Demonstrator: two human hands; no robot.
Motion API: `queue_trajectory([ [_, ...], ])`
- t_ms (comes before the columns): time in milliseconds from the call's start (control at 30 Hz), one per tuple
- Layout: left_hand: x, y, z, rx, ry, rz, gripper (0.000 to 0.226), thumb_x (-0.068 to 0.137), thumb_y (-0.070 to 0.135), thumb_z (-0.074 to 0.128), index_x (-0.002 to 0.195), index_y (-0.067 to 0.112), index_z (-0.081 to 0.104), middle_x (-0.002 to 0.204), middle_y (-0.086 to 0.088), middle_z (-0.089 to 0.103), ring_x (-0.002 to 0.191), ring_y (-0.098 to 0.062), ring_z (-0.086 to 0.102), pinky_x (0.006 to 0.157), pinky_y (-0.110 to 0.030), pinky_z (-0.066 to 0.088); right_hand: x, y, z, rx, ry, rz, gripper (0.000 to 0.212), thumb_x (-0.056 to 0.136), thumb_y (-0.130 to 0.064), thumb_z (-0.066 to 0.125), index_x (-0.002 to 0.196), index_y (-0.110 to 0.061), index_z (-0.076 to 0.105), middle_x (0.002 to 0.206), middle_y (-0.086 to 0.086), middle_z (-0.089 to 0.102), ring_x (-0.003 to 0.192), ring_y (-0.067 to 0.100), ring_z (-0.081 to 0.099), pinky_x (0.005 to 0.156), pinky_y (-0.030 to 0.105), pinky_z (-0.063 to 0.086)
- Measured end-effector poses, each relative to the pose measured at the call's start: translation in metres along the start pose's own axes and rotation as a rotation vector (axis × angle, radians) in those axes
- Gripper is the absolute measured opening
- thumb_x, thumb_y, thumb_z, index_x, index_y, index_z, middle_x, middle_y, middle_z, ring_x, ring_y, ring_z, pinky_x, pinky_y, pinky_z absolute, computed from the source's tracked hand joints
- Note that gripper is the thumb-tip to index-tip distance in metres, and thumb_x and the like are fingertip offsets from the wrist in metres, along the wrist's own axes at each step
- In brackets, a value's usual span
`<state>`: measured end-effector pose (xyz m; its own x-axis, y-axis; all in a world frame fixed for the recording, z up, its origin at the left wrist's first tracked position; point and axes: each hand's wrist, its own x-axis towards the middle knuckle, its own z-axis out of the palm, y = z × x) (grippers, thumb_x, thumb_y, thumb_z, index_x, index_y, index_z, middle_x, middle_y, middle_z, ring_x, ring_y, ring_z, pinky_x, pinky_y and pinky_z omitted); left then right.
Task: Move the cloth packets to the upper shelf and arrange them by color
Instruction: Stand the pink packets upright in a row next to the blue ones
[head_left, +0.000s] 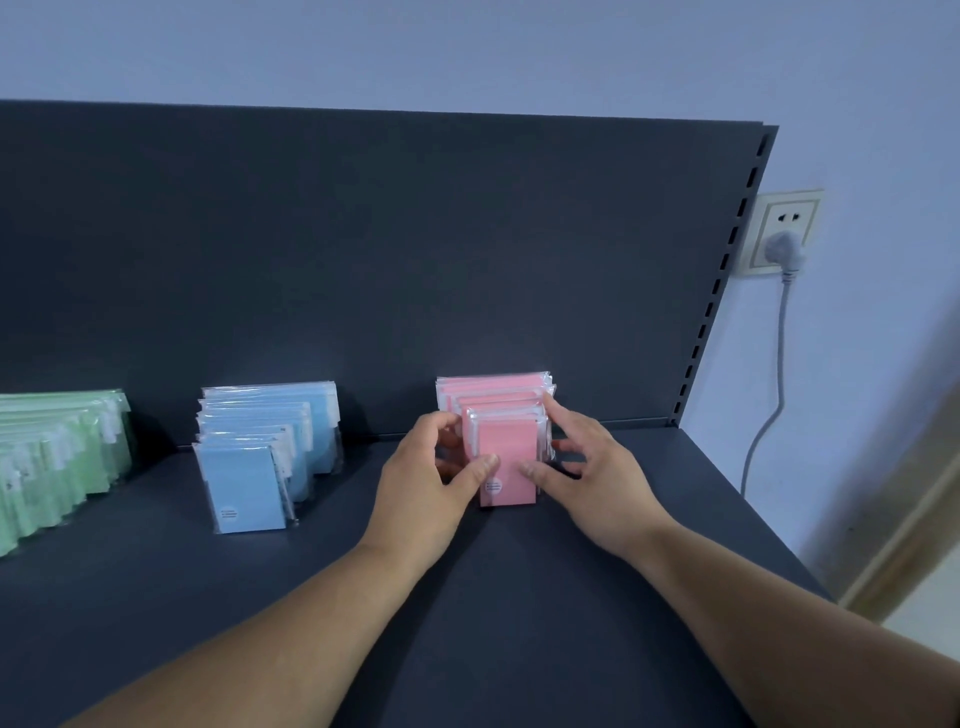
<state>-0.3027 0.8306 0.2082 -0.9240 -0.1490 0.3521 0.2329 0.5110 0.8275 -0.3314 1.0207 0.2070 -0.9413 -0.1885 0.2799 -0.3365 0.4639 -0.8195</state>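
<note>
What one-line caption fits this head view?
Left hand and right hand grip the pink packets on the shelf; blue packets and green packets stand leftward.

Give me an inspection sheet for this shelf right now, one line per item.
Surface: dark shelf, dark back panel behind.
Job's things: green packets left, blue packets middle, pink packets right, standing in rows.
Clutter: nothing seen.
Hands: left hand and right hand grip the pink packets from either side, thumbs on the front one.
Cables: grey cable hangs from a plug in the wall socket.
Surroundings: pale wall.
</note>
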Motion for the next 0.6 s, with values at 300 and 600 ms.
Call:
queue_trajectory([
  [300,-0.0010,-0.0005,-0.0035,-0.048,-0.043,-0.014,0.053,0.072,0.035,0.081,0.111,0.044,0.046,0.092,0.019,0.063,0.083,0.011,0.059,0.068,0.001,0.040,-0.0002,-0.0005,-0.0031,-0.032,-0.057,0.020,0.087,0.077,-0.032,0.080,0.142,-0.057,0.026,0.131,-0.025,0.044,0.109,-0.009,0.052,0.086,0.005,0.041],
  [600,-0.0010,0.0003,-0.0015,-0.042,-0.065,0.015,0.054,0.071,0.035,0.082,0.109,0.042,0.044,0.089,0.019,0.061,0.082,0.011,0.059,0.067,0.001,0.040,-0.0007,-0.0028,-0.0040,0.005,-0.061,0.041,0.091,0.074,-0.037,0.082,0.141,-0.060,0.025,0.137,-0.021,0.046,0.111,-0.004,0.055,0.094,0.012,0.043],
])
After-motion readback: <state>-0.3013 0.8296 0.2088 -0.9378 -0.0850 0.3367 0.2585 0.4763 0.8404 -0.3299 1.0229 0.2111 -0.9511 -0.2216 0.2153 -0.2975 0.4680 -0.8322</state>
